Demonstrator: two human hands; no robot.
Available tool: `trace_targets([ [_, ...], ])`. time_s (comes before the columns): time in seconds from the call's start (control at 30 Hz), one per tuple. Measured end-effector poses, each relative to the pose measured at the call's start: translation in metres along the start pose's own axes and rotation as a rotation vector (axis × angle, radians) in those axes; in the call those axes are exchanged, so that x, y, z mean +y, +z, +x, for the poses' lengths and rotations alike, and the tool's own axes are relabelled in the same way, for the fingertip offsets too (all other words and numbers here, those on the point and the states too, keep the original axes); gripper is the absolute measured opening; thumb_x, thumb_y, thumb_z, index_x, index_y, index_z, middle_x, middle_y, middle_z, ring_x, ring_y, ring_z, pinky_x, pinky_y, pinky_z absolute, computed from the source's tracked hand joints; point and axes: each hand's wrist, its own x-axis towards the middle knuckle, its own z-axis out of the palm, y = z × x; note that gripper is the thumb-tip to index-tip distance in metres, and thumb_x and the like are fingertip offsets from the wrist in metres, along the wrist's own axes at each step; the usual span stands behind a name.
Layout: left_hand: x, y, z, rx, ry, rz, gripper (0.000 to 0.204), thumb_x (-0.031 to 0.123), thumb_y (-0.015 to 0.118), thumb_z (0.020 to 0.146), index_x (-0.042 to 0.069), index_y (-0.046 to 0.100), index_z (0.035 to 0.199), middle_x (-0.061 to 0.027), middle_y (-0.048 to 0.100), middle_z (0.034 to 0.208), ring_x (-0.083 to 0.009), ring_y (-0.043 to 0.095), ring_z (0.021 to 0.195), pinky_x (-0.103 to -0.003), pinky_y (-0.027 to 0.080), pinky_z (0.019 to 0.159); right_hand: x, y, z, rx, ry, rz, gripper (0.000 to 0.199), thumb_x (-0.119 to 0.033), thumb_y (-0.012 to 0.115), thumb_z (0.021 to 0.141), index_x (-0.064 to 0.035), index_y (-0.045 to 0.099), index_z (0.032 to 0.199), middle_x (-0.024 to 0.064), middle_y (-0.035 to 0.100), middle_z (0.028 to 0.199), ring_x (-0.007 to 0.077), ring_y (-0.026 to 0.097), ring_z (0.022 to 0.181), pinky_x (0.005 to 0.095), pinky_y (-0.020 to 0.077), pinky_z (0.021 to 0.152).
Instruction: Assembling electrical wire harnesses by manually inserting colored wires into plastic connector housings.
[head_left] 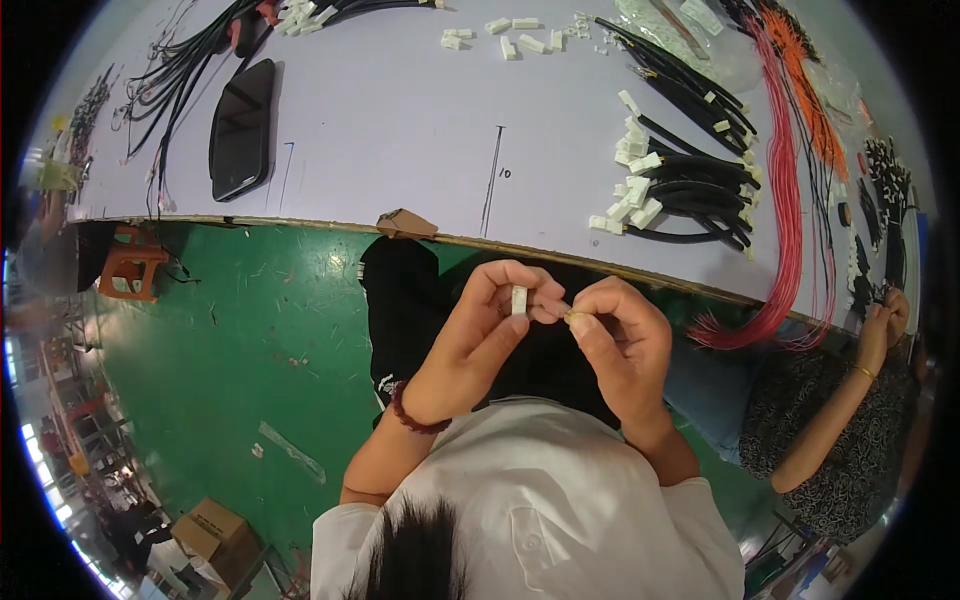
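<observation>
Over my lap, just off the table's near edge, my left hand (493, 318) holds a small white plastic connector housing (519, 300) between thumb and fingers. Close beside it, my right hand (622, 335) is closed in a pinch, thumb against forefinger. Whatever sits in that pinch is too small to make out. The fingertips of both hands nearly meet. On the table to the right lie several short black cables (700, 175) with white connector housings at their ends. More loose white housings (533, 44) are scattered at the far side.
A black phone (242, 130) lies left on the white table (380, 130), near black cables (185, 90). A red wire bundle (785, 200) hangs over the right edge beside orange wires (800, 80). A co-worker's hands (880, 325) are at far right. An orange stool (132, 265) stands left.
</observation>
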Motion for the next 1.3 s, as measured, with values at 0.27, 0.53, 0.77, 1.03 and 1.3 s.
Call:
trace_targets([
  [0.27,0.007,0.002,-0.004,0.069,0.021,0.162,0.026,-0.003,0.044,0.096,-0.001,0.042,0.123,-0.0146,0.062,0.112,-0.0164,0.062,0.099,-0.026,0.051,0.085,0.002,-0.001,0.002,-0.017,-0.026,-0.032,0.007,-0.004,0.059,0.086,0.0016,0.058,0.083,0.0024,0.052,0.081,0.0052,0.043,0.065,0.0198,0.0346,0.057],
  [0.53,0.003,-0.007,-0.002,0.177,-0.059,0.013,0.040,0.010,0.061,0.092,0.004,0.051,0.130,-0.0174,0.068,0.105,-0.0113,0.058,0.075,-0.023,0.047,0.068,0.004,-0.002,0.000,-0.024,-0.036,-0.032,0.008,-0.006,0.059,0.087,0.0016,0.057,0.084,0.0037,0.053,0.082,0.0056,0.045,0.065,0.0193,0.0354,0.057],
  [0.77,-0.009,-0.013,-0.004,0.199,-0.029,-0.268,0.030,-0.005,0.072,0.078,0.000,0.063,0.106,-0.0162,0.069,0.098,-0.0150,0.067,0.091,-0.025,0.053,0.079,0.005,0.001,-0.003,-0.023,0.012,0.027,0.008,-0.006,0.060,0.086,0.0014,0.057,0.083,0.0038,0.053,0.082,0.0055,0.046,0.064,0.0195,0.0362,0.056],
  [1.03,-0.012,-0.008,0.000,0.219,0.034,-0.138,0.030,0.001,0.082,0.067,0.007,0.061,0.088,-0.0111,0.065,0.092,-0.0152,0.062,0.076,-0.027,0.051,0.069,0.004,0.004,-0.003,-0.024,-0.014,-0.011,0.004,-0.002,0.059,0.084,0.0013,0.057,0.083,0.0034,0.053,0.082,0.0052,0.044,0.063,0.0191,0.0349,0.055],
  [1.3,-0.009,-0.010,0.002,0.185,0.101,-0.011,0.030,0.000,0.082,0.066,0.007,0.061,0.086,-0.0094,0.062,0.085,-0.0165,0.060,0.076,-0.027,0.050,0.067,-0.004,0.004,-0.002,-0.029,-0.071,-0.212,0.005,0.000,0.064,0.078,-0.0003,0.059,0.080,0.0057,0.059,0.075,0.0101,0.051,0.060,0.0232,0.0402,0.053],
])
